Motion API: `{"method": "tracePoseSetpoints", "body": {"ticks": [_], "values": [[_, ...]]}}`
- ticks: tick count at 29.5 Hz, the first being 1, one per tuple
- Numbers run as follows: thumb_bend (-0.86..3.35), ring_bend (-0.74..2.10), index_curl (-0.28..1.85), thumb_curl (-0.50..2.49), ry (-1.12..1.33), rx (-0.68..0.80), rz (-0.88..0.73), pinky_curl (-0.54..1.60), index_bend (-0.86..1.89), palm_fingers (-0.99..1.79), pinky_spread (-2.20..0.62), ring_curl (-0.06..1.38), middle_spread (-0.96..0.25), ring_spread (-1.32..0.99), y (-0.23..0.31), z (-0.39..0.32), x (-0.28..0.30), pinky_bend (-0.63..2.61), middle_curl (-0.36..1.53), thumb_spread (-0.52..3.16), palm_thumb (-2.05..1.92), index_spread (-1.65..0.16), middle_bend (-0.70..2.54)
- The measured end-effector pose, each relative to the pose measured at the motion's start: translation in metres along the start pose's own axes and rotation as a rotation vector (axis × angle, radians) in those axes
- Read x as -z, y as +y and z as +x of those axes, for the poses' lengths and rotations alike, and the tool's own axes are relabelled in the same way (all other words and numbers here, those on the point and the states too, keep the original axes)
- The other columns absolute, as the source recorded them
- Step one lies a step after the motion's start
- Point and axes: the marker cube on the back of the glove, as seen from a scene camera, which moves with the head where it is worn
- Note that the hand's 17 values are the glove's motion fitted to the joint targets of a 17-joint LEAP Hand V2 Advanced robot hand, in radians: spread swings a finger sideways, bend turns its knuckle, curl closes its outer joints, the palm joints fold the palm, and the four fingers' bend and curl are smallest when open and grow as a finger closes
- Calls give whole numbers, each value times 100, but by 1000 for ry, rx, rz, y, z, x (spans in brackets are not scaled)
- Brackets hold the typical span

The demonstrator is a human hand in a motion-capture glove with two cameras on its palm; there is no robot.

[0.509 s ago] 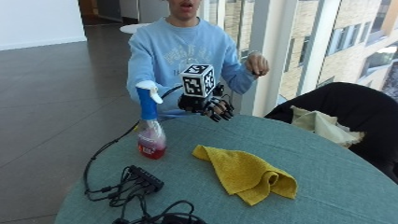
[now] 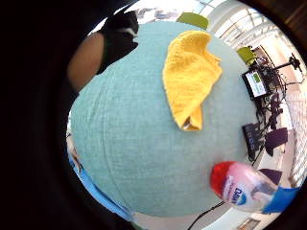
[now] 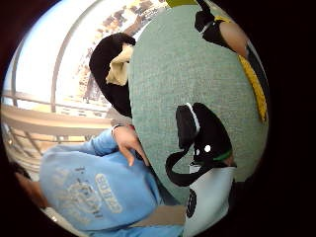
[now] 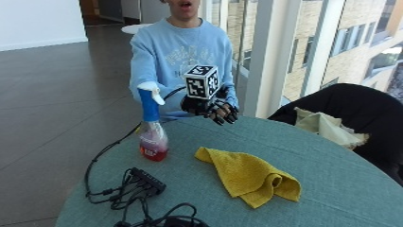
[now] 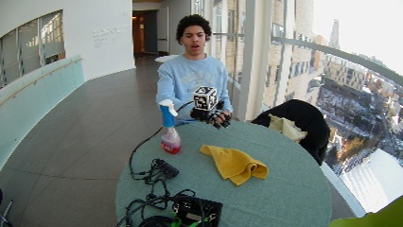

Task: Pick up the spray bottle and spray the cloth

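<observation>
Black-gloved right hand (image 4: 211, 108) hovers above the round teal worktop (image 4: 353, 189), fingers spread, holding nothing. Clear blue-headed spray bottle of red liquid (image 4: 152, 135) stands upright beside it, ungrasped; crumpled yellow terry cloth (image 4: 249, 176) lies flat nearby as the spray target.

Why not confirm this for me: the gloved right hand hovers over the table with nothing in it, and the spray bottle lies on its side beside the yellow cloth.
Not quite. The spray bottle stands upright on the table, as the outside view shows. The rest holds: the gloved right hand hovers over the table with nothing in it, and the bottle is beside the yellow cloth.
</observation>
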Motion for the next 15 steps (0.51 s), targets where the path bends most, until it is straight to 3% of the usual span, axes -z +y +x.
{"method": "tracePoseSetpoints", "body": {"ticks": [15], "values": [[24, 24, 34, 26, -8, -28, 36, 25, 25, 58, 23, 23, -6, -1, 37, 9, 13, 21, 25, 116, 63, -37, 15]]}}
